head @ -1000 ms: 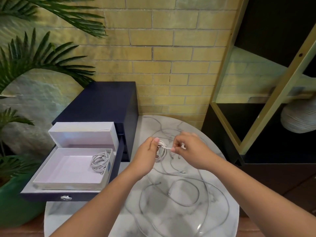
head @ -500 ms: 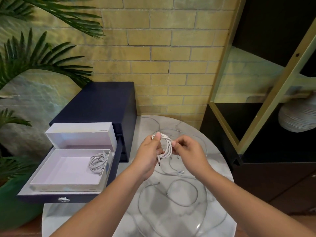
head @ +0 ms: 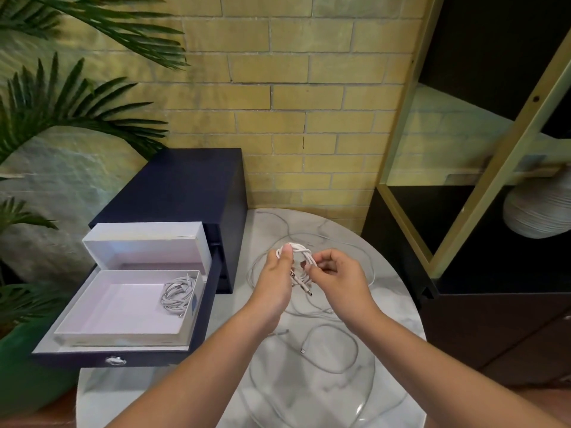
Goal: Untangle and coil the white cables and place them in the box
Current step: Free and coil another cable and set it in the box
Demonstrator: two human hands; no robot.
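Note:
A small coil of white cable [head: 300, 257] is held above the round marble table [head: 398, 307]. My left hand [head: 276, 274] grips the coil with the thumb on top. My right hand [head: 340, 278] pinches the coil's right side; a connector end dangles below it. Several loose white cables [head: 332, 347] lie spread over the table under my hands. The open white box [head: 123, 307] sits on the pulled-out drawer to the left, with one coiled white cable [head: 179, 293] in its right corner.
A dark blue drawer cabinet [head: 182, 193] stands left of the table, its bottom drawer [head: 114, 359] pulled out. Palm leaves [head: 61, 103] and a green pot [head: 27, 366] are at far left. A black and gold shelf [head: 482, 168] with a ribbed vase [head: 537, 211] stands at right.
The coil between my hands has been wound tighter and lifted slightly. My right hand went from pulling a strand sideways to pinching the coil's side.

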